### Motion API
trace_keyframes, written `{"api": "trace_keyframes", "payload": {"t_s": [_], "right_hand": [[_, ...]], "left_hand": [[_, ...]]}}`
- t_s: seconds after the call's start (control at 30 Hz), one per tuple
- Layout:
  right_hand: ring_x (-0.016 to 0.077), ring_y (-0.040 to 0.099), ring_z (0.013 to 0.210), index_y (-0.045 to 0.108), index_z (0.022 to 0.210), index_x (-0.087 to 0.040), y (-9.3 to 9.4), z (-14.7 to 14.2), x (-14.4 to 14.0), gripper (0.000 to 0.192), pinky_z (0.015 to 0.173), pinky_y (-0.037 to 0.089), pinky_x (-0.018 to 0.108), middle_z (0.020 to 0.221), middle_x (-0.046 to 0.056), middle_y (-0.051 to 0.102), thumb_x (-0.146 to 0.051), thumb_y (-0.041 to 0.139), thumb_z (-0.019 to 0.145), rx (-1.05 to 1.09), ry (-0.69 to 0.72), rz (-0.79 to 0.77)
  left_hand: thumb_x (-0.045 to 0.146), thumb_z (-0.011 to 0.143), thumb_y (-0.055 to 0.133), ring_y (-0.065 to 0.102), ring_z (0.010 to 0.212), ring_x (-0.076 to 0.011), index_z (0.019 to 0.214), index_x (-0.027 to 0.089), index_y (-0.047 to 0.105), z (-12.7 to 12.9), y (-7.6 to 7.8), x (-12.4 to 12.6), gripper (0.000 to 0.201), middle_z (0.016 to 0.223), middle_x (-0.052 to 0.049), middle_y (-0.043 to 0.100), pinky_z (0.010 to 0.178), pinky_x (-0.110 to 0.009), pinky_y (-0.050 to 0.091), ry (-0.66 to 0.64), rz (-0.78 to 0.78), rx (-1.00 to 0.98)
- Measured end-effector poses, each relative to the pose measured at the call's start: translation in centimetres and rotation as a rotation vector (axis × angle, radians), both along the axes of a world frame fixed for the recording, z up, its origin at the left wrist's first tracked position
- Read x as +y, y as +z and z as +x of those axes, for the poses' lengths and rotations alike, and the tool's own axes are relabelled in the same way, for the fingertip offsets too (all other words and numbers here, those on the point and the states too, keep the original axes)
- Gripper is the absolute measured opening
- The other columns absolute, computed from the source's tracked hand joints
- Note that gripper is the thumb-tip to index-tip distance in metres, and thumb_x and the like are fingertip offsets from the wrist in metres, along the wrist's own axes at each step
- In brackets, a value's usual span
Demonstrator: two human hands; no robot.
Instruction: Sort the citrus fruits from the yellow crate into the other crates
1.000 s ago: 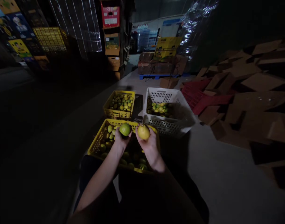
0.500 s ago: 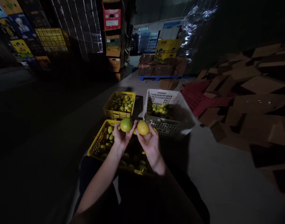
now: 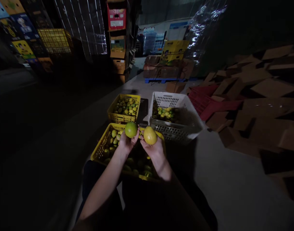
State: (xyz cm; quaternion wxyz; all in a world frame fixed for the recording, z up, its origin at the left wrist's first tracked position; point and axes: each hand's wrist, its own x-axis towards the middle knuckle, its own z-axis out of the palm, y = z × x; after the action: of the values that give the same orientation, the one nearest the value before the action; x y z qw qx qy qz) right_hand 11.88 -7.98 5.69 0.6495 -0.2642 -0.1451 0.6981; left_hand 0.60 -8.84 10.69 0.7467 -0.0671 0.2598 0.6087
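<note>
The left hand is curled around a green fruit, and the right hand cups a yellow fruit, its fingers behind and beneath it. The two fruits sit just beside each other with a small gap, both raised over the far part of the near yellow crate, where more fruit lies, much of it in shadow.

The step in hand looks to be holding the pair up side by side, perhaps to look them over. Moving either fruit from here would call for a secure grip and enough height to clear the crate rims.

Beyond the near crate stand a smaller yellow crate to the left and a white crate to the right, each holding yellow and green fruit. Farther right, flattened cardboard lies heaped around red plastic.
</note>
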Motion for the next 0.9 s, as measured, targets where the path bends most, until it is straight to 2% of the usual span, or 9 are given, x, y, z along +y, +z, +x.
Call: {"api": "trace_keyframes", "payload": {"t_s": [0.13,0.23,0.3,0.4,0.5,0.6,0.7,0.77,0.9], "right_hand": [[0.0151,0.067,0.06,0.064,0.078,-0.021,1.7,-0.2,-0.3,0.021,0.052,0.056,0.024,0.071,0.004,0.073,-0.032,0.049,0.089,0.038,0.029,-0.112],[0.0141,0.066,0.057,0.062,0.077,-0.022,2.8,0.1,-0.7,0.018,0.051,0.056,0.023,0.066,0.001,0.07,-0.036,0.059,0.086,0.048,0.022,-0.114],[0.0123,0.064,0.054,0.061,0.078,-0.023,2.8,0.3,-0.8,0.009,0.05,0.056,0.022,0.064,-0.003,0.067,-0.03,0.065,0.082,0.034,0.001,-0.099],[0.0112,0.061,0.051,0.059,0.079,-0.024,2.1,0.6,-0.6,0.009,0.048,0.054,0.021,0.062,-0.006,0.065,-0.028,0.067,0.079,0.034,0.008,-0.101],[0.0135,0.062,0.054,0.059,0.078,-0.024,1.2,0.6,-0.3,0.011,0.045,0.052,0.023,0.063,-0.004,0.066,-0.034,0.064,0.081,0.056,0.038,-0.156],[0.0177,0.064,0.059,0.061,0.081,-0.025,0.9,0.4,0.0,0.014,0.046,0.054,0.028,0.065,0.0,0.068,-0.039,0.061,0.084,0.005,0.069,-0.168],[0.0182,0.064,0.055,0.063,0.081,-0.023,1.5,0.0,0.1,0.023,0.045,0.053,0.03,0.065,0.002,0.069,-0.045,0.058,0.087,-0.064,0.089,-0.144],[0.0165,0.064,0.053,0.062,0.08,-0.022,2.2,-0.1,-0.2,0.027,0.045,0.053,0.028,0.065,0.001,0.069,-0.047,0.058,0.088,-0.069,0.054,-0.143],[0.0151,0.068,0.061,0.063,0.083,-0.022,3.2,0.0,-0.8,0.013,0.051,0.055,0.025,0.071,-0.002,0.072,-0.034,0.064,0.084,0.002,0.037,-0.069]], "left_hand": [[0.038,0.094,0.051,0.069,0.065,-0.0175,0.114,0.013,0.063,-0.1,0.1,-0.2,0.034,0.075,-0.007,0.068,0.061,-0.026,0.06,0.009,0.032,0.06],[0.035,0.093,0.051,0.068,0.06,-0.0168,0.116,0.011,0.064,-0.3,0.2,-0.3,0.035,0.07,-0.007,0.067,0.054,-0.022,0.058,-0.016,-0.002,0.061],[0.028,0.095,0.044,0.068,0.059,-0.0165,0.122,0.01,0.062,-0.4,0.2,-0.3,0.037,0.07,-0.008,0.068,0.051,-0.021,0.057,-0.022,-0.033,0.02],[0.02,0.096,0.036,0.069,0.063,-0.0167,0.13,0.011,0.059,-0.4,0.0,-0.2,0.042,0.074,-0.009,0.07,0.054,-0.022,0.057,-0.014,-0.019,-0.037],[0.026,0.097,0.038,0.069,0.066,-0.0179,0.127,0.013,0.06,-0.4,-0.3,-0.1,0.04,0.075,-0.009,0.07,0.054,-0.023,0.058,0.021,-0.006,-0.029],[0.04,0.096,0.045,0.067,0.062,-0.0155,0.117,0.013,0.063,-0.5,-0.1,-0.2,0.039,0.072,-0.007,0.067,0.045,-0.017,0.052,0.009,0.008,-0.039],[0.044,0.096,0.047,0.061,0.049,-0.011,0.111,0.011,0.064,-0.7,0.2,-0.2,0.04,0.066,-0.004,0.064,0.04,-0.014,0.049,-0.014,-0.013,0.005],[0.041,0.097,0.043,0.059,0.044,-0.0106,0.113,0.009,0.063,-0.6,0.4,-0.3,0.041,0.064,-0.005,0.064,0.04,-0.015,0.049,-0.013,-0.048,0.078],[0.031,0.097,0.038,0.066,0.052,-0.0153,0.12,0.008,0.062,-0.3,0.2,-0.3,0.041,0.073,-0.009,0.07,0.044,-0.02,0.053,-0.049,-0.015,0.201]]}}
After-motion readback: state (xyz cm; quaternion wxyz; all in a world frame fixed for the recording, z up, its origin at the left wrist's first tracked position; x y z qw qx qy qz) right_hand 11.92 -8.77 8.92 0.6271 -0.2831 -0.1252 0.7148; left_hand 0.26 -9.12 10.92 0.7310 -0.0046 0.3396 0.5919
